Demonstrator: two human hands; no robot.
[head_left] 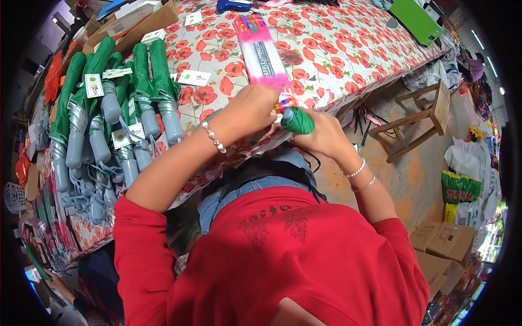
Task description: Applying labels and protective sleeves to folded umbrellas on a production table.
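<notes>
My right hand [322, 133] is wrapped round a rolled green umbrella [299, 121], its greyish tip pointing up and left, just off the table edge. Beside it, my left hand [251, 110] is closed over the near end of a stack of pink and clear plastic sleeves [262, 54]. What its fingers grip is hidden. The sleeves lie lengthwise on the flowered tablecloth [217, 51]. To the left, several folded green umbrellas [142, 76] with grey handles and white tags are piled, handles toward me.
Loose white tags [194, 77] lie near the pile. A cardboard box [138, 24] stands at the back left, a green box [416, 22] at the far right. A wooden stool [418, 122] and cartons [443, 242] stand right. Another person's hand [57, 283] shows at lower left.
</notes>
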